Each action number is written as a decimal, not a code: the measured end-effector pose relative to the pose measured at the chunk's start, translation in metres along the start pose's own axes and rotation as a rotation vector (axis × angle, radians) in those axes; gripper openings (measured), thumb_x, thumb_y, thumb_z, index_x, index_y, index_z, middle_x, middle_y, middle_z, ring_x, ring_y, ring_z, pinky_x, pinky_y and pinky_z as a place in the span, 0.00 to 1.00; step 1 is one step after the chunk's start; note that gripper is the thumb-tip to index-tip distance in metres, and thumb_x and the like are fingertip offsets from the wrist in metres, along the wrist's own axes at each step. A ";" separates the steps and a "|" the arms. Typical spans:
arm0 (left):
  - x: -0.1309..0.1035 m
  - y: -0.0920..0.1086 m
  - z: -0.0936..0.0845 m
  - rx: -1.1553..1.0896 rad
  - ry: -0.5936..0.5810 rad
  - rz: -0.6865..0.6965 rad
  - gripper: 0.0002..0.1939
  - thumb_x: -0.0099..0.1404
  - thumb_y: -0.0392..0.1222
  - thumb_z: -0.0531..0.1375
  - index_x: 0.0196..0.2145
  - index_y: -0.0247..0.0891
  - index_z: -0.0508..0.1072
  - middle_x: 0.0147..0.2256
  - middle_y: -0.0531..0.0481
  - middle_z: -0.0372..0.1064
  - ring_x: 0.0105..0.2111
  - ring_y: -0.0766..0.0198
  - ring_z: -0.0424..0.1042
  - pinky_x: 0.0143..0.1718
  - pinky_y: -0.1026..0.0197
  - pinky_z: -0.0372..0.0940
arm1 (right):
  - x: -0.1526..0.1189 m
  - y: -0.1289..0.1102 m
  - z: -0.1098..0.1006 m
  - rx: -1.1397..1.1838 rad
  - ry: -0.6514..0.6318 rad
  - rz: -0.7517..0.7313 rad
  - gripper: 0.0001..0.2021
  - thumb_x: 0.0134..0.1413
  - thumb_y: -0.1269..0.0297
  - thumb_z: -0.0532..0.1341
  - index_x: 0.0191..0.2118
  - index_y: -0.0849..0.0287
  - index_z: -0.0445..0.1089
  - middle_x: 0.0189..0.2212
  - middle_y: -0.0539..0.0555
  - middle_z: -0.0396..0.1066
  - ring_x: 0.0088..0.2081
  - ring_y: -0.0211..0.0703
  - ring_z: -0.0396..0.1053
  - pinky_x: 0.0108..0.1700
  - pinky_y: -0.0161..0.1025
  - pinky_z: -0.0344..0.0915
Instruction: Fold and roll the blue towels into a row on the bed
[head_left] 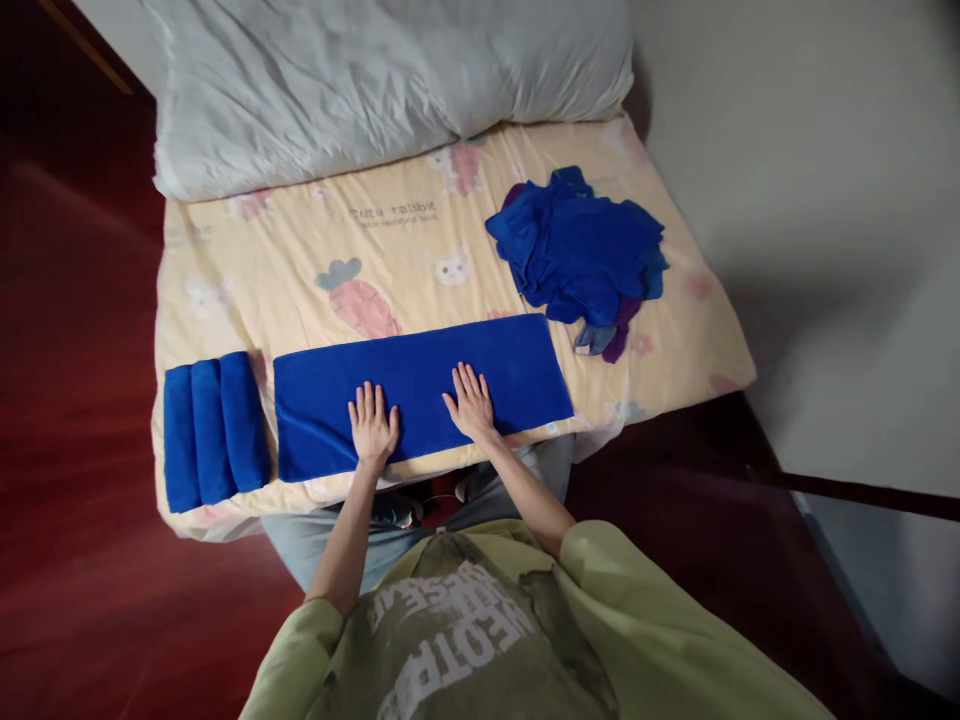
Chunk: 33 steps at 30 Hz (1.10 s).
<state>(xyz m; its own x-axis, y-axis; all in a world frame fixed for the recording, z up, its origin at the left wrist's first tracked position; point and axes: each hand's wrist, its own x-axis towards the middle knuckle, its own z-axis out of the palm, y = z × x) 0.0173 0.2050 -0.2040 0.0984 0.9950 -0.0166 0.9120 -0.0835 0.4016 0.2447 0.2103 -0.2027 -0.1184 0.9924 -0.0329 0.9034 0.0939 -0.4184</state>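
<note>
A long blue towel (pixel 420 385) lies spread out flat along the near edge of the bed, with a few creases at its left end. My left hand (pixel 373 425) rests palm down on it, left of the middle, fingers stretched out. Further right, my right hand (pixel 471 402) presses flat on the same towel, its fingers also extended. Just left of the towel, three rolled blue towels (pixel 215 430) sit side by side. Up and to the right is a crumpled heap of blue cloths (pixel 585 245), with bits of purple cloth showing at its edges.
A yellow sheet (pixel 277 260) printed with carrots and rabbits covers the bed. Across its far side lies a large grey-white pillow or folded quilt (pixel 390 80). A pale wall (pixel 810 200) stands at the right, and dark red floor (pixel 75 400) shows at the left.
</note>
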 end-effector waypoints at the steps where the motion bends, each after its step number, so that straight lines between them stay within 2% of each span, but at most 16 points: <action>1: -0.002 -0.006 -0.003 0.002 0.022 -0.029 0.35 0.76 0.52 0.44 0.74 0.33 0.48 0.74 0.42 0.35 0.75 0.50 0.32 0.74 0.41 0.31 | 0.000 0.007 -0.003 -0.009 0.013 0.020 0.34 0.73 0.50 0.42 0.75 0.64 0.43 0.75 0.56 0.37 0.76 0.48 0.34 0.75 0.53 0.31; 6: -0.014 -0.045 -0.018 0.019 0.141 -0.146 0.36 0.75 0.53 0.46 0.73 0.29 0.51 0.74 0.36 0.38 0.74 0.45 0.34 0.73 0.37 0.32 | -0.009 0.053 -0.012 -0.075 0.118 0.135 0.34 0.74 0.50 0.41 0.74 0.69 0.47 0.75 0.61 0.41 0.75 0.49 0.39 0.75 0.53 0.34; 12: -0.031 -0.100 -0.036 0.094 0.264 -0.302 0.37 0.75 0.54 0.46 0.72 0.27 0.52 0.73 0.34 0.41 0.74 0.44 0.37 0.72 0.39 0.34 | -0.030 0.122 -0.027 -0.165 0.241 0.294 0.35 0.73 0.49 0.40 0.73 0.72 0.48 0.74 0.64 0.46 0.75 0.52 0.42 0.74 0.56 0.39; 16: -0.040 -0.120 -0.041 0.099 0.281 -0.367 0.37 0.75 0.54 0.47 0.73 0.28 0.51 0.73 0.34 0.40 0.73 0.42 0.42 0.71 0.40 0.41 | -0.041 0.151 -0.035 -0.230 0.290 0.385 0.34 0.73 0.52 0.39 0.73 0.73 0.49 0.73 0.66 0.47 0.74 0.53 0.43 0.73 0.57 0.41; 19: -0.042 -0.123 -0.041 0.095 0.284 -0.387 0.36 0.75 0.53 0.46 0.73 0.29 0.50 0.74 0.36 0.40 0.72 0.43 0.44 0.71 0.41 0.43 | -0.044 0.158 -0.034 -0.252 0.308 0.407 0.33 0.72 0.55 0.40 0.73 0.72 0.48 0.73 0.67 0.48 0.74 0.53 0.43 0.73 0.60 0.42; 27: -0.044 -0.116 -0.041 0.090 0.290 -0.407 0.35 0.75 0.51 0.46 0.73 0.30 0.51 0.74 0.38 0.40 0.72 0.43 0.45 0.71 0.42 0.43 | -0.042 0.156 -0.029 -0.270 0.290 0.436 0.34 0.71 0.55 0.39 0.74 0.71 0.46 0.74 0.67 0.45 0.75 0.54 0.40 0.73 0.62 0.42; 33: -0.041 -0.113 -0.049 0.044 0.295 -0.417 0.35 0.74 0.50 0.47 0.72 0.28 0.52 0.73 0.34 0.42 0.72 0.42 0.44 0.71 0.38 0.43 | -0.041 0.148 -0.035 -0.241 0.277 0.460 0.34 0.71 0.56 0.39 0.74 0.72 0.47 0.73 0.68 0.45 0.75 0.55 0.39 0.72 0.62 0.41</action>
<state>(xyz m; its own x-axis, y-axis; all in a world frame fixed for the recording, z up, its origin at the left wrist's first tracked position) -0.1091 0.1765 -0.2040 -0.3879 0.9168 0.0948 0.8663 0.3276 0.3770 0.3976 0.1860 -0.2319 0.3907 0.9161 0.0898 0.9085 -0.3680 -0.1981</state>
